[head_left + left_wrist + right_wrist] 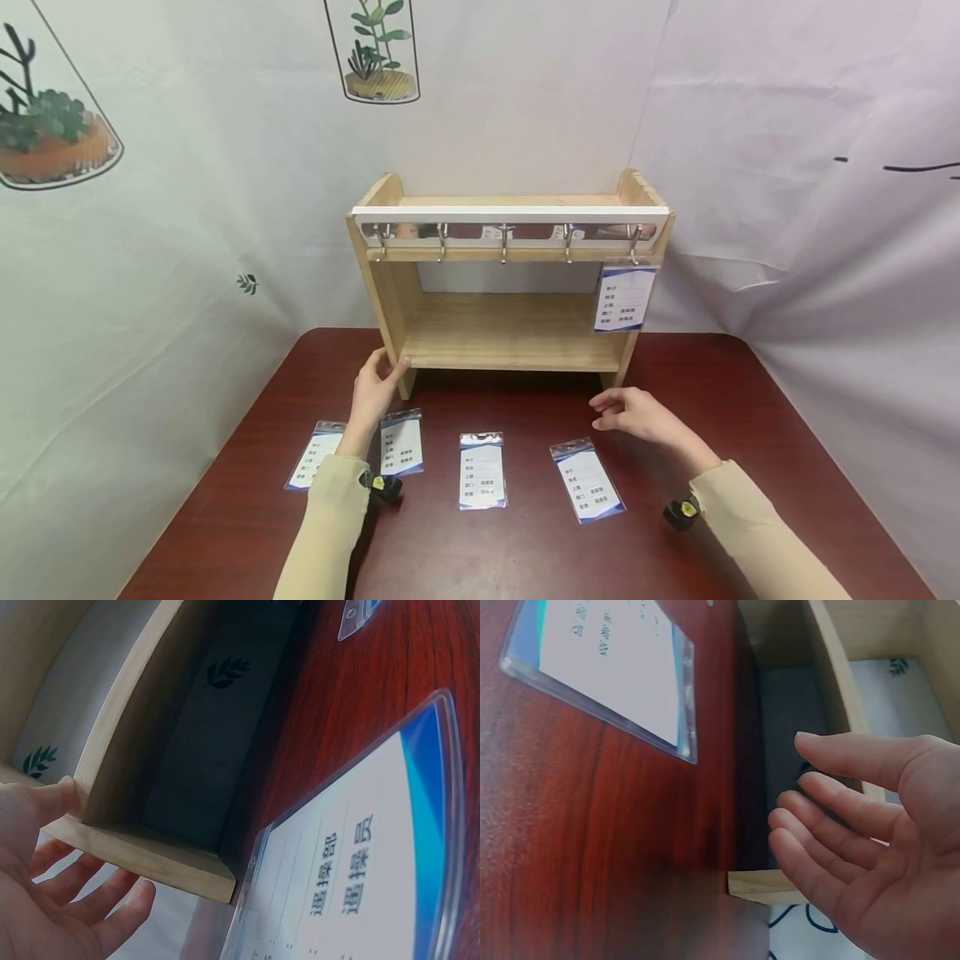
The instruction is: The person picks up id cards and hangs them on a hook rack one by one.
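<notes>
Wooden rack | left fingers hold side edge | right fingers near, slim gap

Chinese print, as I read it from here
The near badge in the left wrist view says 遥操部 and 遥操员; the hanging badge, too small to be sure, probably says 部门.

Four badges lie before the wooden shelf, where another badge hangs.
</notes>
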`<state>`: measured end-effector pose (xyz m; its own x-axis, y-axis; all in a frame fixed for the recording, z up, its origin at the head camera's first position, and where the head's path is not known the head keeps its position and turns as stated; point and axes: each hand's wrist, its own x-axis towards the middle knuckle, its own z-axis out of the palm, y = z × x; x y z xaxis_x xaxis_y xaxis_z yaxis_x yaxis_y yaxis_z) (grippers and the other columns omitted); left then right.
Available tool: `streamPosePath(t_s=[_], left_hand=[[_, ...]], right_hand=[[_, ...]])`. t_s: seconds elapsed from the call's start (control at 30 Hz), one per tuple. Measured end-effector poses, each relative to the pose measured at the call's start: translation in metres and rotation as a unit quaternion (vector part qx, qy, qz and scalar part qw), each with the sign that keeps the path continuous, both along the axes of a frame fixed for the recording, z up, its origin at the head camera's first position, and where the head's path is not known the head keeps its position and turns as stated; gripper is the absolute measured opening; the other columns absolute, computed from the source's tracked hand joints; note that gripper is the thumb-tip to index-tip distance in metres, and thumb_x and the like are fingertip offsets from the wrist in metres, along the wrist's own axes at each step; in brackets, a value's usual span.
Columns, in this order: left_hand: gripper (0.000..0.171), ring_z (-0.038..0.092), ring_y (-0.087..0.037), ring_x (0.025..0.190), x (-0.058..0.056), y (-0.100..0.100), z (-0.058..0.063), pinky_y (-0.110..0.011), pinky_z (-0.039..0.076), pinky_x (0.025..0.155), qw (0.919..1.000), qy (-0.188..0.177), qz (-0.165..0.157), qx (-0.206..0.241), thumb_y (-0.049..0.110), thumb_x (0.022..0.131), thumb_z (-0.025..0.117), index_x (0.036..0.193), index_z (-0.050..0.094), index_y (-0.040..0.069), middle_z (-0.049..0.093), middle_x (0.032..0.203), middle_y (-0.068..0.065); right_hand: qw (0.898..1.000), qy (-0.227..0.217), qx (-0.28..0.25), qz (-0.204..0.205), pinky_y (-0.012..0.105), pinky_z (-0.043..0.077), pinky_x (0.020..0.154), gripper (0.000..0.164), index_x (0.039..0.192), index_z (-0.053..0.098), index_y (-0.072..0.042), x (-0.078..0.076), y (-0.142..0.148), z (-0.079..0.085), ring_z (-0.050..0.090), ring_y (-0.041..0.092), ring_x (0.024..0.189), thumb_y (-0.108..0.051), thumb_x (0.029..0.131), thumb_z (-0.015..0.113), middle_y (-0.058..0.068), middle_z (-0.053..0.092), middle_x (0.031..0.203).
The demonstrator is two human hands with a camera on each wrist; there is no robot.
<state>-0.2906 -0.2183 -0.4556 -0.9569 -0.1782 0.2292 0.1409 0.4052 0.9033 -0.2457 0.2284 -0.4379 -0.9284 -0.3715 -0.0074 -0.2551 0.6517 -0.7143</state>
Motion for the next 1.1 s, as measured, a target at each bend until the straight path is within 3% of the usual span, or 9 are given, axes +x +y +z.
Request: streamPosePath(t_s=[0.63, 0.97, 1.1], left_hand=[[0.058, 0.06, -0.036, 0.121, -0.001, 0.001, 0.0, -0.05, 0.052, 0.098, 1.0, 0.001, 0.001, 0.003, 0.039, 0.096, 0.07, 0.14, 0.054, 0.005, 0.062, 0.132, -0.023], [0.057, 0.061, -0.035, 0.119, 0.0, 0.001, -0.001, -0.05, 0.052, 0.097, 1.0, 0.001, 0.004, 0.003, 0.038, 0.096, 0.07, 0.14, 0.054, 0.005, 0.063, 0.13, -0.023], [0.057, 0.061, -0.035, 0.119, 0.001, 0.001, -0.001, -0.05, 0.051, 0.098, 1.0, 0.001, 0.006, 0.001, 0.038, 0.096, 0.07, 0.139, 0.054, 0.005, 0.063, 0.13, -0.023]], right_hand=[[0.993, 0.011, 0.102, 0.061, 0.043, 0.053, 0.085, 0.038, 0.11, 0.072, 0.001, 0.0, -0.016, -0.013, 0.065, 0.027, 0.094, -0.011, 0.076, 0.084, 0.008, 0.071, 0.101], [0.983, 0.069, 0.12, 0.116, 0.034, 0.051, 0.078, 0.035, 0.099, 0.072, -0.004, -0.004, -0.018, -0.018, 0.06, 0.023, 0.087, -0.008, 0.067, 0.086, 0.004, 0.062, 0.093], [0.981, 0.061, 0.129, 0.13, 0.031, 0.05, 0.076, 0.031, 0.094, 0.07, -0.007, -0.007, -0.019, -0.017, 0.058, 0.018, 0.084, -0.007, 0.068, 0.086, 0.001, 0.06, 0.091]])
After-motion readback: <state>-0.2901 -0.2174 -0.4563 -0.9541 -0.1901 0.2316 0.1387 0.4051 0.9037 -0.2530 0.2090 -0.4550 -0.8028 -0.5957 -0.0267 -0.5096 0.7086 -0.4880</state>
